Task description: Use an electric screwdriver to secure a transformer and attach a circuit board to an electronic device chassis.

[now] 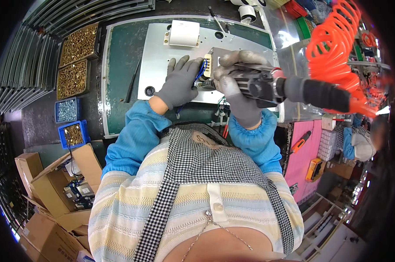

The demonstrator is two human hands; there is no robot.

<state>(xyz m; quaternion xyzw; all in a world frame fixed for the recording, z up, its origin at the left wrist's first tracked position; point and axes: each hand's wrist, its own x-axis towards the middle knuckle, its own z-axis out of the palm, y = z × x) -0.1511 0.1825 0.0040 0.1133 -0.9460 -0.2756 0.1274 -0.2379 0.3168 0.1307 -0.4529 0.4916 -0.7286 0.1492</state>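
Observation:
My left hand [179,83], in a grey glove, lies with fingers spread on a silver metal panel [156,56]. Its fingertips are beside blue wires [201,70] that run to a cream terminal block [208,65]. My right hand [239,94], gloved too, is wrapped round a black power drill [254,85], its front end pointing left toward the panel just below the terminal block. The tip of the drill is hidden by my fingers. A white box-like part [184,33] stands at the panel's far side.
Bins of brass-coloured screws [78,41] and blue bins [73,134] line the left. An open cardboard box [57,187] stands lower left. An orange coiled hose [333,48] hangs at the right, near a pink surface [302,161] with an orange-and-black tool [301,142]. Another person [361,142] is far right.

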